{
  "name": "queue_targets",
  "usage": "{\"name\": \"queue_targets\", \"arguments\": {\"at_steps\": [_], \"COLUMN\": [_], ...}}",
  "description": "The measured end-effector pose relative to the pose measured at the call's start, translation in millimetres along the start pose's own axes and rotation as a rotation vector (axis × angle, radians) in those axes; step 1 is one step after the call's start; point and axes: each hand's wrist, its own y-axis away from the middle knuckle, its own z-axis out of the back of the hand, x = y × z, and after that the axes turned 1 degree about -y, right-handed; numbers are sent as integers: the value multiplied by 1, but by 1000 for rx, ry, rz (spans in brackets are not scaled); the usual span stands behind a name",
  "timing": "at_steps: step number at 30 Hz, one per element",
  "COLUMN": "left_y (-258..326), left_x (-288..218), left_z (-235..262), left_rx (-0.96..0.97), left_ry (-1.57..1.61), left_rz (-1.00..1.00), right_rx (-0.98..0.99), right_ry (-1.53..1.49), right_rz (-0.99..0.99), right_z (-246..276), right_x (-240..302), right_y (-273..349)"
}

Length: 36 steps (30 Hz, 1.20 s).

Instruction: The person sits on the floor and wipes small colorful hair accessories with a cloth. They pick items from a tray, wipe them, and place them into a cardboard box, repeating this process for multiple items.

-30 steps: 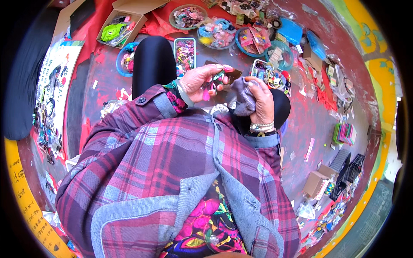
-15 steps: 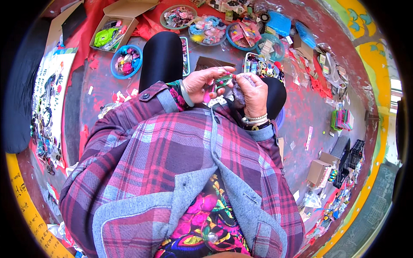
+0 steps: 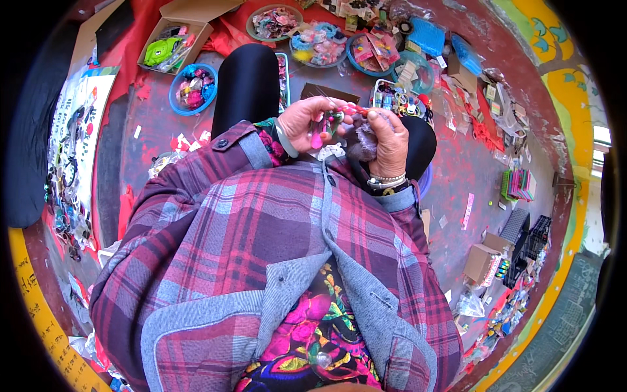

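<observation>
L arm [image 3: 196,163] bent, forearm slanting up & across to the R, L hand [image 3: 310,125] half-curled w/ fingers pointing R. R arm [image 3: 413,225] bent close by the torso [image 3: 261,225], R wrist [image 3: 386,181] below R hand [image 3: 392,140], which pinches w/ thumb up top & other fingers curled under. Hands face each other approx. level, fingertips v. near, L knee [image 3: 248,78] raised beyond.

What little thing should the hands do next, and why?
Perhaps the left hand should steady the small pink and green pieces. The right hand has its fingertips close beside them, and the soft greyish-purple bundle it holds is close by too, so it might catch on them.
</observation>
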Motion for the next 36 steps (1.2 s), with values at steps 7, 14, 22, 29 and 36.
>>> {"name": "queue_targets", "arguments": {"at_steps": [7, 14, 22, 29, 36], "left_y": [3, -1, -2, -4, -1], "left_x": [-1, 1, -2, 5, 4], "left_z": [-12, -9, -6, 2, 0], "left_rx": [-23, -86, -266, -142, -140], "left_ry": [-339, -385, -418, -379, -389], "left_rz": [-68, -18, -157, -13, 6], "right_rx": [-60, 33, 130, 250, 237], "right_ry": [-136, -68, -168, 236, 231], "right_rz": [-148, -201, -73, 71, 58], "right_z": [10, 16, 19, 1, 3], "right_x": [-7, -9, 14, -16, -10], "right_y": [-8, -11, -13, -8, -11]}}
